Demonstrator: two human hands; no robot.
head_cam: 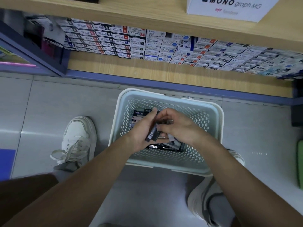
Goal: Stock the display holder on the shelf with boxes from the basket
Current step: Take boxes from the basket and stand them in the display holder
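Gathering stage: left hand (141,133) fingers (151,117) wrap several dark boxes (153,134), right hand (178,126) pinches them over the basket (219,122) (more inside), none shelved on the shelf (147,10) yet.

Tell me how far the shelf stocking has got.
Done: nothing certain; the white MONO graph display holder on the wooden shelf shows only its front. In hand: the left hand and right hand gather small dark boxes inside the pale perforated plastic basket. Left: more boxes lie in the basket; all must go up.
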